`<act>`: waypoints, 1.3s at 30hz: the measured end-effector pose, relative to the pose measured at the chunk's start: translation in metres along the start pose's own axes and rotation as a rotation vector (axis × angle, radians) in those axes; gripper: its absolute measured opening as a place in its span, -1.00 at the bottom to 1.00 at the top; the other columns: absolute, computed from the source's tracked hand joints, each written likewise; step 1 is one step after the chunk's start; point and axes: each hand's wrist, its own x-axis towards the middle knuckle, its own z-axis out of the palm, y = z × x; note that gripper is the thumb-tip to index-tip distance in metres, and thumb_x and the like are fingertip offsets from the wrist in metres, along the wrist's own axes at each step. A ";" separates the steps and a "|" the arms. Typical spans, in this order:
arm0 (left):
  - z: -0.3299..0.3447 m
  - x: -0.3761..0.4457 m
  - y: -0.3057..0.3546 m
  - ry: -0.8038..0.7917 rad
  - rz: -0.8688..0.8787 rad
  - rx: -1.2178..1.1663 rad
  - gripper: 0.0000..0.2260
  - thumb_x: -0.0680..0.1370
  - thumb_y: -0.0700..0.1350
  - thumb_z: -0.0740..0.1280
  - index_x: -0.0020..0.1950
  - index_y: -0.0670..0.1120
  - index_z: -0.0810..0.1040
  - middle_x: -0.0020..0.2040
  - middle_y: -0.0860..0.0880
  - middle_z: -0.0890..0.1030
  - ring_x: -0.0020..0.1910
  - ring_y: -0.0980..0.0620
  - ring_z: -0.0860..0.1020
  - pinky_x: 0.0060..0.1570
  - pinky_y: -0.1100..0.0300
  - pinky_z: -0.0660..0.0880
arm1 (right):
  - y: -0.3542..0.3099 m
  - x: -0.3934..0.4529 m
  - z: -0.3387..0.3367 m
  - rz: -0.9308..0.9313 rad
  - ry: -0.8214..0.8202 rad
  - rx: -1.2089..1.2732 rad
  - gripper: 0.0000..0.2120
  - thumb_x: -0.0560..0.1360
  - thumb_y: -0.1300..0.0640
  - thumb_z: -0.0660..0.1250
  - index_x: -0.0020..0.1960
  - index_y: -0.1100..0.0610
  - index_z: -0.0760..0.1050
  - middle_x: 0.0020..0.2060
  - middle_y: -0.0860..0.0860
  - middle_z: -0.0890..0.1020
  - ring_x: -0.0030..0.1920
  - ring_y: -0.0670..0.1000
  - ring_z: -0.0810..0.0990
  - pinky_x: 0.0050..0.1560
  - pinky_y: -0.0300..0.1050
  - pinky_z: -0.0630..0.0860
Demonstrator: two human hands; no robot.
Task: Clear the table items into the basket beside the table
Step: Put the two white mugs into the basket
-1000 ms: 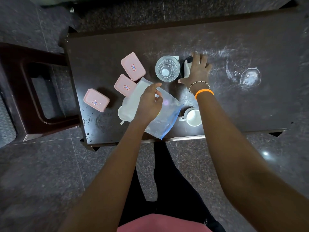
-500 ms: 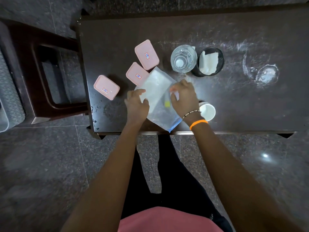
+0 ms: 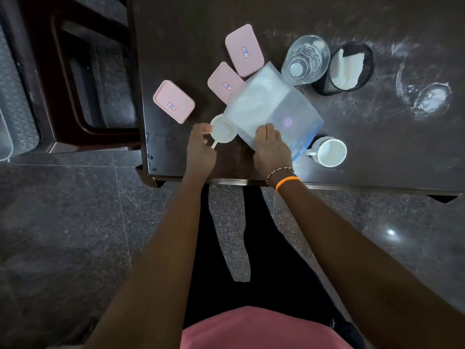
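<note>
On the dark table (image 3: 352, 152) lies a clear plastic bag (image 3: 271, 107) with a blue strip along one edge. My right hand (image 3: 271, 149) grips its near edge. My left hand (image 3: 201, 147) pinches the thin handle of a small white scoop (image 3: 222, 129) that pokes out from under the bag's left corner. Three pink lidded boxes sit to the left: one near the table's left edge (image 3: 173, 101), one partly under the bag (image 3: 225, 81), one further back (image 3: 244, 50). A white mug (image 3: 329, 151) stands right of my right hand.
A clear glass tumbler (image 3: 305, 60) and a black bowl with white paper (image 3: 348, 68) stand behind the bag. Wet marks (image 3: 427, 96) spot the table's right side. A dark wooden chair (image 3: 88, 84) is at the left; a grey textured surface (image 3: 12, 109) shows at the far left edge.
My right hand came back from the black bowl to the bag's near edge. My left hand slid off the bag's top to the white scoop. The view shifted closer and rightward.
</note>
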 end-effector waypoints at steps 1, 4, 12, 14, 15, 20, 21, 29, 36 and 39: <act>0.000 -0.001 -0.004 -0.004 0.073 0.065 -0.48 0.30 -0.55 0.04 0.17 -0.25 0.45 0.20 -0.24 0.40 0.15 -0.17 0.43 0.16 0.11 0.39 | 0.002 0.002 0.000 0.010 0.013 0.006 -0.67 0.41 0.38 0.12 0.17 0.28 0.35 0.15 0.21 0.45 0.08 0.22 0.47 -0.27 0.07 0.50; 0.002 -0.002 -0.010 -0.039 0.134 0.227 -0.46 0.32 -0.53 0.08 0.21 -0.20 0.50 0.27 -0.27 0.28 0.15 -0.23 0.42 0.21 -0.02 0.41 | 0.002 0.004 0.004 0.047 -0.003 0.009 -0.68 0.43 0.40 0.15 0.17 0.26 0.34 0.15 0.18 0.44 0.08 0.21 0.49 -0.35 0.01 0.44; 0.008 0.013 -0.014 -0.206 0.048 0.372 -0.67 0.51 -0.27 0.29 0.27 -0.14 0.49 0.23 -0.24 0.50 0.22 -0.21 0.45 0.25 -0.01 0.38 | -0.002 -0.021 0.005 0.040 0.117 0.229 -0.79 0.47 0.14 0.29 0.05 0.21 0.39 0.06 0.15 0.46 0.00 0.16 0.51 -0.30 -0.11 0.36; 0.003 0.013 -0.013 -0.146 0.074 0.435 -0.74 0.49 -0.23 0.33 0.17 -0.18 0.56 0.17 -0.24 0.56 0.15 -0.22 0.51 0.15 0.00 0.43 | 0.002 -0.030 0.004 0.100 0.177 0.318 -0.81 0.48 0.17 0.25 0.06 0.22 0.41 0.07 0.14 0.47 0.01 0.16 0.51 -0.27 -0.10 0.39; -0.001 0.011 -0.013 -0.131 0.073 0.493 -0.77 0.49 -0.21 0.33 0.14 -0.19 0.57 0.15 -0.24 0.58 0.12 -0.23 0.52 0.11 0.00 0.45 | 0.004 -0.033 0.003 0.129 0.189 0.377 -0.81 0.49 0.19 0.24 0.08 0.22 0.41 0.09 0.14 0.48 0.03 0.15 0.51 -0.22 -0.06 0.44; -0.007 -0.017 -0.010 -0.185 0.109 0.653 -0.80 0.53 -0.17 0.27 0.12 -0.18 0.56 0.07 -0.26 0.60 0.05 -0.27 0.54 0.00 -0.03 0.48 | 0.026 -0.048 -0.004 0.648 0.354 0.584 -0.70 0.48 0.17 0.20 0.21 0.10 0.33 -0.04 0.13 0.63 -0.05 0.23 0.58 -0.13 0.01 0.47; -0.008 -0.024 -0.011 -0.199 0.110 0.637 -0.80 0.53 -0.17 0.27 0.11 -0.19 0.55 0.07 -0.26 0.60 0.04 -0.27 0.54 0.01 -0.04 0.48 | 0.031 -0.051 -0.003 0.762 0.377 0.594 -0.67 0.48 0.18 0.18 0.24 0.09 0.31 -0.04 0.16 0.65 -0.04 0.26 0.59 -0.12 0.03 0.47; 0.012 -0.071 0.001 -0.252 0.281 0.548 -0.85 0.47 -0.20 0.36 -0.02 -0.25 0.56 0.02 -0.20 0.57 -0.02 -0.23 0.54 -0.11 -0.04 0.49 | 0.090 -0.055 0.004 0.973 0.099 0.654 -0.63 0.54 0.16 0.20 0.34 0.09 0.39 0.17 0.23 0.60 0.19 0.24 0.55 0.19 0.01 0.46; 0.009 -0.075 0.015 -0.188 0.424 0.446 -0.91 0.42 -0.24 0.39 -0.10 -0.19 0.56 0.00 -0.11 0.60 -0.08 -0.19 0.57 -0.17 0.05 0.50 | 0.095 -0.063 -0.004 0.980 0.164 0.589 -0.75 0.52 0.10 0.27 0.17 0.08 0.55 0.10 0.24 0.63 0.13 0.25 0.57 0.09 0.00 0.50; -0.002 -0.071 0.018 -0.148 0.454 0.438 -0.90 0.45 -0.25 0.37 -0.06 -0.21 0.56 0.02 -0.14 0.60 -0.05 -0.22 0.57 -0.15 -0.02 0.52 | 0.085 -0.077 -0.014 0.920 0.235 0.479 -0.76 0.52 0.05 0.25 0.14 0.10 0.53 0.05 0.24 0.62 0.08 0.28 0.57 0.00 0.04 0.51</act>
